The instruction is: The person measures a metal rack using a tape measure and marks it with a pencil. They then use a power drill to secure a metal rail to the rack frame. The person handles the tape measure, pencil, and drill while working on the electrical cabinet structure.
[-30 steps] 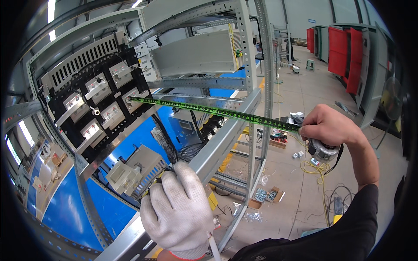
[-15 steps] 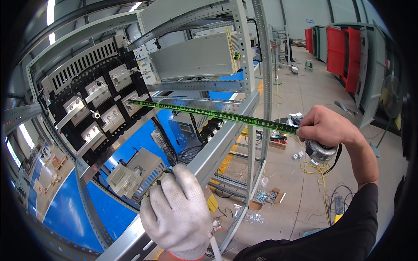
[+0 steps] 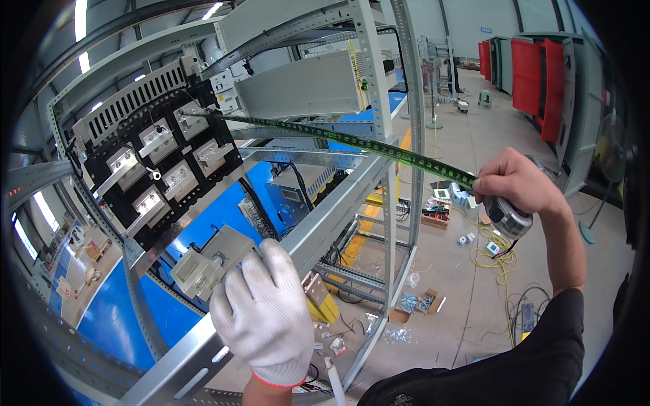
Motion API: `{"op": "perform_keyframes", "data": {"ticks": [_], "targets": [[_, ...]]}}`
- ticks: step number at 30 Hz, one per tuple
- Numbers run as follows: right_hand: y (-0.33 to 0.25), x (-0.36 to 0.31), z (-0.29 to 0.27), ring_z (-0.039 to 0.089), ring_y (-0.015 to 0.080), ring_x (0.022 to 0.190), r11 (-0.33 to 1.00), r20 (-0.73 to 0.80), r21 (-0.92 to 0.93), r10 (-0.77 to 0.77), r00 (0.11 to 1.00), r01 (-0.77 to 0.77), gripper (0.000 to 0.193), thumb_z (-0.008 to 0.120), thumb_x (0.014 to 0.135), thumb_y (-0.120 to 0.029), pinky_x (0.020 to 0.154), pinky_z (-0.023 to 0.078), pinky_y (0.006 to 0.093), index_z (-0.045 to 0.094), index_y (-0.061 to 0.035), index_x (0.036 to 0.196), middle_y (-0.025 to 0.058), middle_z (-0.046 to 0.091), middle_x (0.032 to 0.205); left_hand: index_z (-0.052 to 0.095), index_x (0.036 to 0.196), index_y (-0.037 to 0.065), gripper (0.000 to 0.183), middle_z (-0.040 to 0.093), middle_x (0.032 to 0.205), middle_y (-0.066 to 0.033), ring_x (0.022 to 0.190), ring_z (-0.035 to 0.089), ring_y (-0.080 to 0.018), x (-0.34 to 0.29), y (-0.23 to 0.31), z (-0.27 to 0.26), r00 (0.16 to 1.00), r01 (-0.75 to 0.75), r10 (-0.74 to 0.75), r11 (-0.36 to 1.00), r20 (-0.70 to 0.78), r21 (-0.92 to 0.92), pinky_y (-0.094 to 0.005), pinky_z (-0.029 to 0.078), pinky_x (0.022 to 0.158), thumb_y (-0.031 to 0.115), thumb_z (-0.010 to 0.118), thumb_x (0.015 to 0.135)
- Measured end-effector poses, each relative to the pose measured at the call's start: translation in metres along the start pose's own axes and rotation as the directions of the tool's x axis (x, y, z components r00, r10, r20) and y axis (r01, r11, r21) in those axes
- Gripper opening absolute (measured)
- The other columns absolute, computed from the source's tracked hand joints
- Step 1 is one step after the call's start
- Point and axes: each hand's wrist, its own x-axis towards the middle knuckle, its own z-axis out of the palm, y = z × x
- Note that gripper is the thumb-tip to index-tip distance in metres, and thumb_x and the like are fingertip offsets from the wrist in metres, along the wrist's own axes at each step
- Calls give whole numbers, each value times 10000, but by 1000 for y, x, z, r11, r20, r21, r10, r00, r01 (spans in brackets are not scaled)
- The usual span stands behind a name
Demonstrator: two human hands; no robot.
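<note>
Already, the tape (image 3: 406, 156) is drawn out of its case (image 3: 508, 218), and it spans from the black panel (image 3: 184, 149) to the right hand (image 3: 511, 184). Its far end seems to sit at the upper right metal block (image 3: 192, 122), but it is too small to say if it is hooked there. The tape is not yet wound back; what more is left, I cannot tell. The right hand is closed on the tape in a pinch, with the case just below. The gloved left hand (image 3: 264, 312) lies on the beam (image 3: 338, 206); I cannot tell if it clamps it. The tape looks narrow, green with dark marks, darker toward the panel. It slopes down to the right hand, slightly curved, and passes across the beam, maybe without touching
</note>
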Motion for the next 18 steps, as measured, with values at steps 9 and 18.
{"op": "perform_keyframes", "data": {"ticks": [9, 18], "targets": [[169, -137, 23, 611, 194, 453, 787, -159, 612, 224, 962, -82, 267, 616, 911, -204, 409, 491, 302, 664, 46, 830, 145, 654, 631, 671, 1094, 88, 281, 656, 955, -48, 899, 654, -212, -1, 9, -13, 998, 12, -14, 999, 61, 34, -382, 511, 827, 157, 687, 822], [307, -268, 88, 594, 221, 449, 406, -262, 914, 539, 800, 26, 254, 568, 932, -245, 401, 499, 341, 605, 5, 910, 131, 622, 642, 627, 1187, 95, 642, 653, 1044, -102, 983, 634, -286, -16, 13, -21, 998, -14, 10, 999, 69, 44, -437, 482, 933, 144, 865, 593]]}}
